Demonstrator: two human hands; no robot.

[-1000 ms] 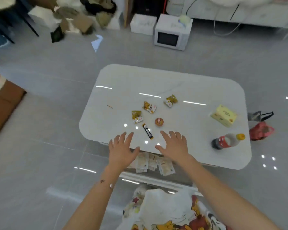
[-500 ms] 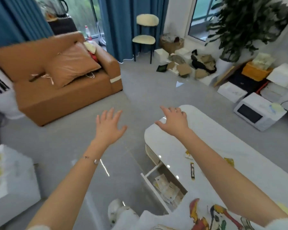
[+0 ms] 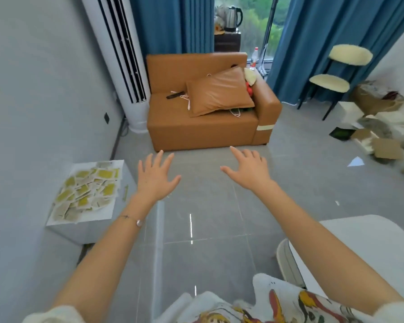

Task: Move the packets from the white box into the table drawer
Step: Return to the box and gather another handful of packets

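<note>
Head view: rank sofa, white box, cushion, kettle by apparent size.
1. sofa
2. white box, looks somewhat bigger than the cushion, but it is nearer the camera, so unsure
3. cushion
4. kettle

Your left hand [image 3: 155,180] and right hand [image 3: 248,172] are bare. A thin chain bracelet [image 3: 132,219], with a small dark charm and a pale bead, circles the left wrist. White sleeves [image 3: 54,315] end above the forearms; the white shirt [image 3: 261,306] bears yellow, orange and red cartoon prints.
</note>
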